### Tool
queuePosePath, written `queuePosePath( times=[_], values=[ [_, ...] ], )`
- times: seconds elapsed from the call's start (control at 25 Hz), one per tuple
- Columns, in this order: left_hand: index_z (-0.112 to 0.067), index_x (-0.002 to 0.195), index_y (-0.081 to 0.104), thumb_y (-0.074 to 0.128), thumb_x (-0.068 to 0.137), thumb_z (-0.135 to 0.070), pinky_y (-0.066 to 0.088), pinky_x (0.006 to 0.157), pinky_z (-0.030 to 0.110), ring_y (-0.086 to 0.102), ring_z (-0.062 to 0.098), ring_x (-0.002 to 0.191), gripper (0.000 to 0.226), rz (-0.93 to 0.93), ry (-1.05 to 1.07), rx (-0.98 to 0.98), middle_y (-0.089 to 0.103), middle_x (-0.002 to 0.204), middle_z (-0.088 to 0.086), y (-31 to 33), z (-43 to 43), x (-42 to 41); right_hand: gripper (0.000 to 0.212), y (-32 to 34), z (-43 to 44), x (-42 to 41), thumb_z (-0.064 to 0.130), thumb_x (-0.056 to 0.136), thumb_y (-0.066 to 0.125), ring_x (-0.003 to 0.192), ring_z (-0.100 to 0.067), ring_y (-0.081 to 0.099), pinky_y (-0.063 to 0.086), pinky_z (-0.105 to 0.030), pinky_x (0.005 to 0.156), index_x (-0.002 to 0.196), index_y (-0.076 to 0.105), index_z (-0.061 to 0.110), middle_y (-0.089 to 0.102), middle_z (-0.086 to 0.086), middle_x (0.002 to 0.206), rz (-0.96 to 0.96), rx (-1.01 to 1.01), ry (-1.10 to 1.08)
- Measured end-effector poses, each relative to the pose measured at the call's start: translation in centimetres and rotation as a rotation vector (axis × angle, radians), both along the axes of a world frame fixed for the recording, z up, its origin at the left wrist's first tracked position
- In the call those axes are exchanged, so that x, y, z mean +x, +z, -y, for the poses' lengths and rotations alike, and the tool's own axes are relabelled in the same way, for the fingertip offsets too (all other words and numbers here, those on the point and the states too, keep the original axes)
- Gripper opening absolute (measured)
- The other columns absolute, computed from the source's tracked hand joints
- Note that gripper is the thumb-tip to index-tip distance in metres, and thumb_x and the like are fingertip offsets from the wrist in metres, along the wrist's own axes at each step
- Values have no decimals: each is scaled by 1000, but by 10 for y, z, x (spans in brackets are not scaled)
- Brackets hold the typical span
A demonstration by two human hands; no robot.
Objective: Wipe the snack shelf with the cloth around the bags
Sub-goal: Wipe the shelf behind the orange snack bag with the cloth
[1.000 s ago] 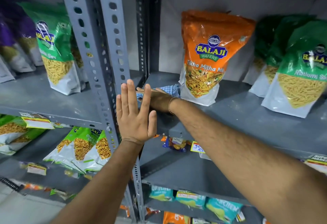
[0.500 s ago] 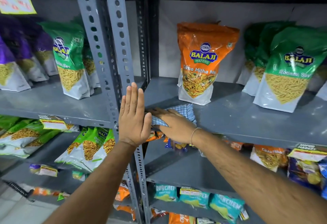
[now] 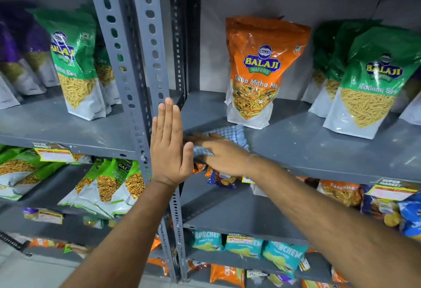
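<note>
A blue-and-white checked cloth [image 3: 230, 134] lies at the front left corner of the grey snack shelf [image 3: 307, 148]. My right hand [image 3: 222, 154] presses flat on it, palm down, fingers pointing left. An orange Balaji snack bag [image 3: 257, 71] stands upright just behind the cloth. Green Balaji bags [image 3: 369, 82] stand further right on the same shelf. My left hand [image 3: 169, 146] is held upright and flat against the perforated grey upright post [image 3: 141, 66], fingers together, holding nothing.
Left of the post, another shelf carries green bags [image 3: 75, 64] and purple bags [image 3: 20, 53]. Lower shelves hold more snack packets [image 3: 248, 248] and price labels [image 3: 390, 191]. The shelf's back wall stands close behind the bags.
My right hand drew the cloth from deep beside the orange bag forward to the shelf's front edge. My left hand stayed on the post. The view shifted slightly.
</note>
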State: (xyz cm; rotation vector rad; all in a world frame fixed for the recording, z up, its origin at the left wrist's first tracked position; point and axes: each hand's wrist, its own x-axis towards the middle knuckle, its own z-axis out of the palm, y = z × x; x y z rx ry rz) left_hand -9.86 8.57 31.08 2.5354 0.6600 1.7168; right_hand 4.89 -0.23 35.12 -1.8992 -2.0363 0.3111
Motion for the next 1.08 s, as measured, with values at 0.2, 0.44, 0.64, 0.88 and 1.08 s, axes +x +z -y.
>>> queuePosePath(
  times=[0.2,0.44,0.64,0.88,1.08],
  values=[
    [5,160,20,30,100,-28,15,130,53,13,36,161,69,-29,-18,-2,16,171,22,4,-2,-9,49,-3,53,18,26,100,53,141,-6,42,28,-32,121,146,45,40,47,12,154,-223,63,-43],
    [4,160,21,26,103,-28,13,130,53,10,33,161,66,-20,55,2,15,170,20,1,0,0,53,25,-24,1,13,100,48,93,-18,67,55,-27,76,149,42,32,67,-4,122,-196,105,-211],
    [4,160,21,25,102,-28,14,129,54,12,35,161,66,2,66,36,16,170,22,-2,-3,3,49,8,17,-14,21,97,51,130,-24,52,45,-40,107,145,47,30,55,-1,146,-72,93,-86],
    [-2,162,20,27,103,-32,15,129,55,15,36,161,67,-64,93,23,16,172,21,3,36,15,26,34,96,34,20,101,52,94,-19,64,51,-34,86,126,59,23,71,-2,108,-209,218,-284],
    [-19,166,16,27,107,-39,19,129,52,6,19,163,64,-246,86,-132,8,176,5,10,50,60,27,74,122,130,27,105,48,108,-12,64,47,-22,89,125,63,20,71,2,117,-407,479,-604]
  ],
)
